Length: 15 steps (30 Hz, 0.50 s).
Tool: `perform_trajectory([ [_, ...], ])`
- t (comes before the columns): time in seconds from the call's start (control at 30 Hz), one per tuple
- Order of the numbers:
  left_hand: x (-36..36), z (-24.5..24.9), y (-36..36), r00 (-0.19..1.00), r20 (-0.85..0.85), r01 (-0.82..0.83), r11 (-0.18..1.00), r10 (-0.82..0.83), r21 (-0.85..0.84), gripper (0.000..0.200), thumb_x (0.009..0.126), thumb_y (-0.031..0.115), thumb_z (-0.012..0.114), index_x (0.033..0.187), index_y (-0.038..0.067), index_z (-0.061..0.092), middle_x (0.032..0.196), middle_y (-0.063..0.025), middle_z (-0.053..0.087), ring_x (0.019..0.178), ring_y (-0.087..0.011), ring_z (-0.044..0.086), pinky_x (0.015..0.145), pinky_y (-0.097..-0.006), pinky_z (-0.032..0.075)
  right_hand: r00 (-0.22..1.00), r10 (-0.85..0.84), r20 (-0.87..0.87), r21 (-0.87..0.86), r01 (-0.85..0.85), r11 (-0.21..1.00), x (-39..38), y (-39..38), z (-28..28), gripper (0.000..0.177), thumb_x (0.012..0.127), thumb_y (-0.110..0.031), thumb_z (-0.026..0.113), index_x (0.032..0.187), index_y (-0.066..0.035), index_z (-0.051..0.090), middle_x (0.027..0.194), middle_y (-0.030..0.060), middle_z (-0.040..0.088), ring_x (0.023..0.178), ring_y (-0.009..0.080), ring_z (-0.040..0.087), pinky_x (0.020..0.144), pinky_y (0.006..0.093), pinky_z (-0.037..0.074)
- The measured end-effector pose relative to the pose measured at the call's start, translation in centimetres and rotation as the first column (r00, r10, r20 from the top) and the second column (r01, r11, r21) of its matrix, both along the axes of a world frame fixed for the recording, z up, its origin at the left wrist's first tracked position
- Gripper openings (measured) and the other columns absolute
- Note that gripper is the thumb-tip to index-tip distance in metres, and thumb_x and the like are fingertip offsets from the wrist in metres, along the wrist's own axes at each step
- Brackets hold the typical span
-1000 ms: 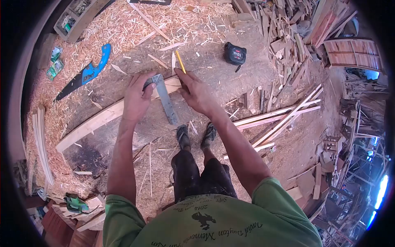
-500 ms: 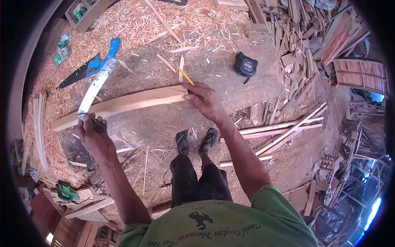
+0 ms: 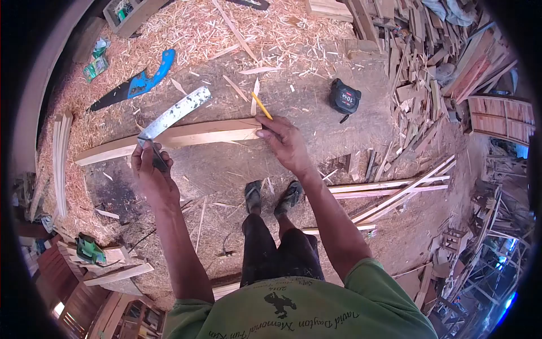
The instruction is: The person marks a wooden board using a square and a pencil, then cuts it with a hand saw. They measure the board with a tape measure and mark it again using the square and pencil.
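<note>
My left hand [image 3: 156, 178] is closed around the dark stock of a try square [image 3: 176, 114], whose worn metal blade points up and right. Below that blade, a long planed wooden strip [image 3: 197, 133] lies across the workbench [image 3: 226, 164]. My right hand [image 3: 285, 141] pinches the strip's right end, thumb on the near side. A yellow pencil [image 3: 261, 105] sticks out from the fingers of this same hand, tip up and left. Beyond the square lies a handsaw with a blue handle [image 3: 153, 79]. A black tape measure [image 3: 344, 97] rests to the right.
Shavings [image 3: 197, 31] cover the bench's far side. Thin wood strips [image 3: 60, 164] stand at the left, and more long strips [image 3: 389, 192] lie on the floor at right. Offcuts [image 3: 415, 101] are heaped beyond the bench's right end. A green tool [image 3: 89, 250] sits at lower left.
My left hand has moved right, and the try square has swung clockwise so its blade slants more to the right. The right hand keeps hold of the strip's end. The whole view has shifted slightly.
</note>
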<state>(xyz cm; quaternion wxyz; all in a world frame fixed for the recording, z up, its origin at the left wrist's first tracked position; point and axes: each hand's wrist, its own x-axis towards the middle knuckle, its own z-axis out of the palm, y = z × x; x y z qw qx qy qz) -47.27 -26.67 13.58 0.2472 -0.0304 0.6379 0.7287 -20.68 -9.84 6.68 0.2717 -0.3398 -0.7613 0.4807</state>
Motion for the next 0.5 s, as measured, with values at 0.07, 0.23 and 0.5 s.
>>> perform_trajectory([
  [0.07, 0.1, 0.1, 0.4, 0.998, -0.063, 0.0, 1.0, -0.001, -0.021, 0.019, 0.106, 0.019, 0.072, 0.121, 0.009, 0.064, 0.095, -0.0056, 0.072, 0.072, -0.0124, 0.065, 0.061, -0.026, 0.051, 1.0, 0.013, 0.015, -0.041, -0.012, 0.999, 0.2, -0.1, -0.3, 0.043, 0.099, -0.014, 0.076, 0.141, -0.004, 0.07, 0.118, 0.0166, 0.072, 0.116, 0.031, 0.068, 0.103, 0.0387, 0.053],
  [0.23, -0.6, 0.7, 1.6, 0.98, -0.155, 0.13, 0.991, -0.126, 0.018, 0.017, 0.104, 0.021, 0.075, 0.114, 0.008, 0.069, 0.092, -0.0038, 0.071, 0.068, -0.01, 0.06, 0.059, -0.0256, 0.047, 0.999, 0.025, 0.03, -0.179, -0.019, 0.984, 0.8, -0.1, 0.6, 0.062, 0.093, -0.001, 0.073, 0.153, -0.009, 0.061, 0.134, 0.0155, 0.064, 0.116, 0.0286, 0.068, 0.101, 0.0381, 0.055],
  [0.5, 0.1, 2.2, 2.2, 0.87, -0.316, 0.402, 0.916, -0.379, 0.009, 0.017, 0.11, 0.021, 0.068, 0.119, 0.006, 0.067, 0.098, -0.0064, 0.073, 0.075, -0.0118, 0.064, 0.065, -0.0264, 0.05, 0.979, 0.145, 0.143, 0.175, -0.169, 0.97, 0.1, 0.9, 1.3, 0.07, 0.086, 0.01, 0.071, 0.152, -0.01, 0.058, 0.136, 0.0174, 0.058, 0.122, 0.0362, 0.065, 0.103, 0.0418, 0.056],
])
